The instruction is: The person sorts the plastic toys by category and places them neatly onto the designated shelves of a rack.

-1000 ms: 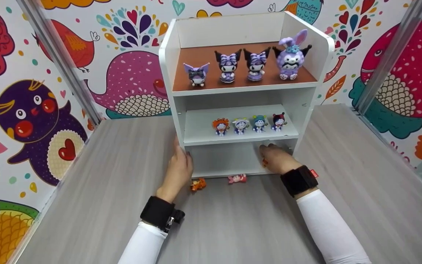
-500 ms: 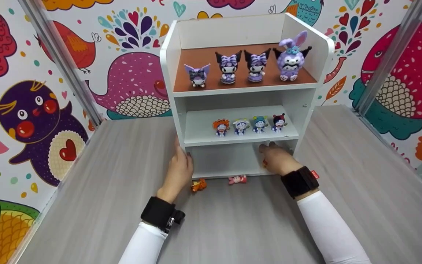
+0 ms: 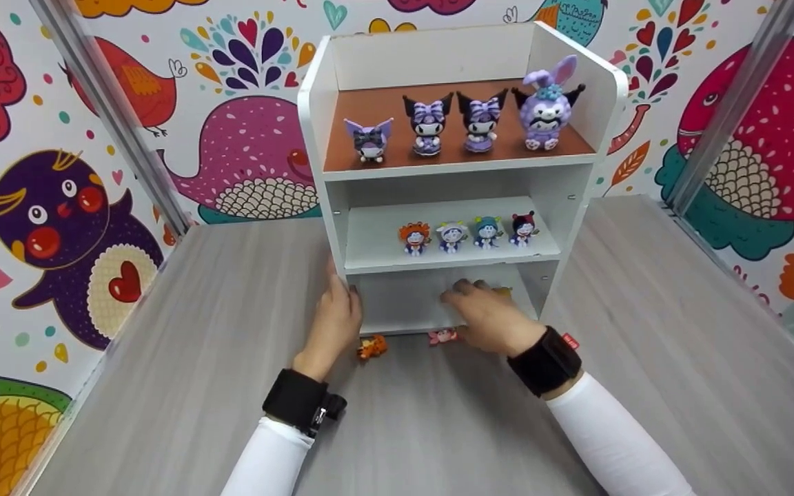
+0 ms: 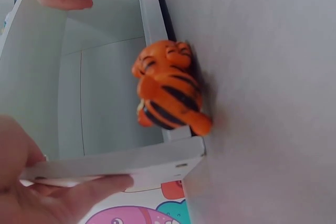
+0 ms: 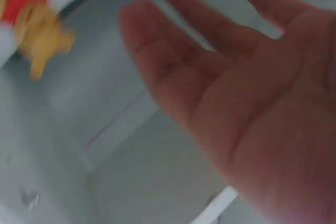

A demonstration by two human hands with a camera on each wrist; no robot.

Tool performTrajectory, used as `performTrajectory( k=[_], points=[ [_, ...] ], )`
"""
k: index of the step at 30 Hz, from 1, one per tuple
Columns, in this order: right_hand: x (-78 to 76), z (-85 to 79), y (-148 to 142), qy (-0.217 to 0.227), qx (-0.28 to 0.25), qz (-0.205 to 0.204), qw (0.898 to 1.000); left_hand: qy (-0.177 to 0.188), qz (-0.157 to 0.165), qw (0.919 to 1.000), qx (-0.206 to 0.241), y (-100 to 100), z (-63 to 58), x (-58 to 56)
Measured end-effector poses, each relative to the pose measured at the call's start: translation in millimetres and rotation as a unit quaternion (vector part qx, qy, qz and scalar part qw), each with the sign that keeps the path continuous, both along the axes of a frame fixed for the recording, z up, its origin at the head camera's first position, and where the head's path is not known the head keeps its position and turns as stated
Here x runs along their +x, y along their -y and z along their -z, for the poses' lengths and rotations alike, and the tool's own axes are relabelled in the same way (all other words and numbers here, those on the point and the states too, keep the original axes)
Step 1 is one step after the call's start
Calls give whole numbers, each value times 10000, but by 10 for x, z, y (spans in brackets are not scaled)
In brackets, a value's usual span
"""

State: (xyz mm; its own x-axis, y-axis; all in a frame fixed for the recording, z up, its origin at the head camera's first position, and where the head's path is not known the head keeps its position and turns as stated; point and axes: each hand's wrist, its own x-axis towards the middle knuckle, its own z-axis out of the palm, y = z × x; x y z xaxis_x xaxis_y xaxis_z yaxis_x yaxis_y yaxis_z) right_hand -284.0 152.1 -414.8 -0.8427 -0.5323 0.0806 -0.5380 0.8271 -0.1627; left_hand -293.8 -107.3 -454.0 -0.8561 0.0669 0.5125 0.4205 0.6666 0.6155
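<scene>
My left hand [image 3: 331, 313] grips the left side panel of the white shelf unit [image 4: 115, 162], fingers on its outer face. My right hand [image 3: 490, 317] has loosely spread fingers and holds nothing, in front of the bottom compartment. A yellow bear figurine [image 5: 42, 38] in a red shirt is in that compartment. The right hand mostly hides it in the head view. An orange tiger figurine [image 3: 372, 346] with black stripes lies against the unit's front bottom edge, near my left hand. A pink figurine [image 3: 442, 336] lies by the same edge, just below my right fingers.
Several purple and black figurines [image 3: 428, 129] stand on the brown top shelf [image 3: 397, 103]. Several small blue and white figurines [image 3: 452, 238] line the middle shelf [image 3: 376, 248]. Grey tabletop [image 3: 404, 427] surrounds the unit. Patterned wall panels [image 3: 245, 151] stand behind and beside it.
My right hand has let go of the bear figurine and moved left, out from the bottom compartment's right side, and its fingers have spread. My left hand stays on the side panel.
</scene>
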Motion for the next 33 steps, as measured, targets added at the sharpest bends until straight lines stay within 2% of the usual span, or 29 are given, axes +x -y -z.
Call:
performTrajectory(
  k=[4, 8, 12, 16, 23, 28, 33],
  points=[
    [23, 114, 131, 40, 37, -387, 9992, 44, -14, 10000, 11, 12, 3, 4],
    [23, 193, 186, 108, 144, -525, 9985, 108, -45, 9999, 28, 14, -7, 11],
    [11, 227, 189, 29, 6, -646, 9979, 40, -81, 10000, 10, 8, -29, -2],
    [-1, 247, 186, -93, -89, -688, 9975, -75, -64, 9999, 19, 2, -48, -9],
    [-18, 315, 205, -228, 73, -675, 9974, -165, 1, 9998, 57, -2, -33, -1],
    [-15, 355, 217, -65, 207, -611, 9979, -124, -33, 9999, 63, -3, -10, 2],
    [-8, 364, 224, 233, 113, -619, 9977, -91, -22, 9999, 74, -12, -2, -4]
  ],
)
